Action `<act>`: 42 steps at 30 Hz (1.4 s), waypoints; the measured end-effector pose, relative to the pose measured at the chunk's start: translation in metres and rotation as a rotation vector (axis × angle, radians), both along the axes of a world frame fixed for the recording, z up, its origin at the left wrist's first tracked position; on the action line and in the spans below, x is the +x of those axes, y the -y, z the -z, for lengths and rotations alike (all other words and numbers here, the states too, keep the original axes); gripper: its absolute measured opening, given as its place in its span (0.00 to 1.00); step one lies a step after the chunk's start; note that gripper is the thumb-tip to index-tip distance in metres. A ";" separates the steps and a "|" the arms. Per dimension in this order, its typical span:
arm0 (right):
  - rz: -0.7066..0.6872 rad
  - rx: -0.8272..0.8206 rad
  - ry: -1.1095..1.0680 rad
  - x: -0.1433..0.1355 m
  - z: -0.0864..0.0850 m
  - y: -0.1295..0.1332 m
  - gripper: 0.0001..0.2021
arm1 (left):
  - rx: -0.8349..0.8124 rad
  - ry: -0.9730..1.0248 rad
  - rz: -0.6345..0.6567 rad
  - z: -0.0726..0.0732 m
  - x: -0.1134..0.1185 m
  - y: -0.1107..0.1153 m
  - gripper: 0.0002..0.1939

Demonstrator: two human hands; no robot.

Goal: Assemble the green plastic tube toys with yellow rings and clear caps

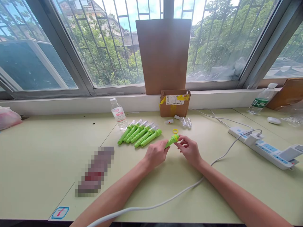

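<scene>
My left hand [156,153] is closed round a green ribbed tube [170,141], tilted up to the right. At its threaded upper end, which carries a yellow ring, are the fingertips of my right hand [189,149], pinched together on it. Just beyond lies a loose yellow ring [175,130]. Several green tubes [139,134] lie side by side to the left, most with clear tips; the rightmost [151,137] shows a bare threaded end. Behind my right hand are clear plastic caps [186,122] and small white pieces [169,121].
A small cardboard box [175,110] stands at the back, near a water bottle [119,115]. A white cable [165,203] crosses below my hands toward a power strip [262,147] on the right. Another bottle [262,99] stands back right. A pixelated object [96,171] lies at left.
</scene>
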State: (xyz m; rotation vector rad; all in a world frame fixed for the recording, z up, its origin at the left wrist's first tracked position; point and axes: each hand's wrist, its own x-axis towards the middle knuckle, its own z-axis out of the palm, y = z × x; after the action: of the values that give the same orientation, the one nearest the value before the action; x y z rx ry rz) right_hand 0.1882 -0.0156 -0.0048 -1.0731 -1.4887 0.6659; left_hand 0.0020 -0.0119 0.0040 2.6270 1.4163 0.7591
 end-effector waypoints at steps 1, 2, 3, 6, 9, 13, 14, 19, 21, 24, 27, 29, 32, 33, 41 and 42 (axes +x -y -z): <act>-0.004 0.001 -0.001 0.000 0.000 0.000 0.15 | -0.005 0.016 0.001 0.000 0.000 0.000 0.17; -0.009 0.002 -0.003 0.000 0.000 0.000 0.15 | -0.009 0.035 0.002 0.001 0.000 0.001 0.17; -0.014 0.002 -0.004 0.000 0.000 0.000 0.15 | -0.012 0.059 0.001 0.001 0.001 0.001 0.16; -0.028 -0.003 -0.008 0.001 0.001 -0.001 0.13 | -0.031 0.141 0.000 -0.001 0.002 0.003 0.16; -0.031 -0.005 -0.009 0.001 0.002 -0.001 0.13 | -0.092 0.222 -0.009 -0.004 0.003 0.006 0.15; -0.030 -0.002 -0.006 0.002 0.002 -0.001 0.13 | -0.199 0.320 -0.037 -0.009 0.005 0.008 0.15; -0.031 -0.001 -0.005 0.002 0.002 -0.001 0.13 | -0.221 0.343 -0.037 -0.011 0.005 0.009 0.15; -0.030 -0.001 -0.008 0.003 0.003 -0.002 0.12 | -0.321 0.458 -0.009 -0.015 0.007 0.010 0.15; -0.025 0.003 -0.006 0.003 0.002 -0.002 0.12 | -0.371 0.525 0.013 -0.017 0.008 0.010 0.15; -0.022 0.008 -0.004 0.003 0.001 -0.001 0.12 | -0.439 0.613 0.045 -0.017 0.008 0.010 0.15; -0.020 0.015 -0.004 0.002 -0.001 0.000 0.12 | -0.505 0.676 0.058 -0.016 0.009 0.009 0.16; -0.021 0.022 -0.002 0.003 -0.002 0.000 0.12 | -0.571 0.721 0.053 -0.017 0.009 0.009 0.17; -0.019 0.033 0.004 0.003 -0.003 0.001 0.12 | -0.668 0.781 0.046 -0.019 0.010 0.009 0.18; -0.018 0.035 0.008 0.003 -0.003 0.001 0.12 | -0.692 0.798 0.050 -0.020 0.010 0.009 0.18; -0.037 0.061 0.037 0.003 -0.001 0.000 0.12 | -0.892 0.921 0.094 -0.021 0.008 0.005 0.21; -0.039 0.060 0.037 0.003 -0.001 0.000 0.12 | -0.919 0.930 0.095 -0.021 0.007 0.004 0.21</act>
State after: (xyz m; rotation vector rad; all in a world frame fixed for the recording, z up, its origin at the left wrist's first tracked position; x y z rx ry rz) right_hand 0.1912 -0.0157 -0.0042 -1.0174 -1.5553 0.6276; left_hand 0.0090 -0.0163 0.0250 1.3369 0.9708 0.8494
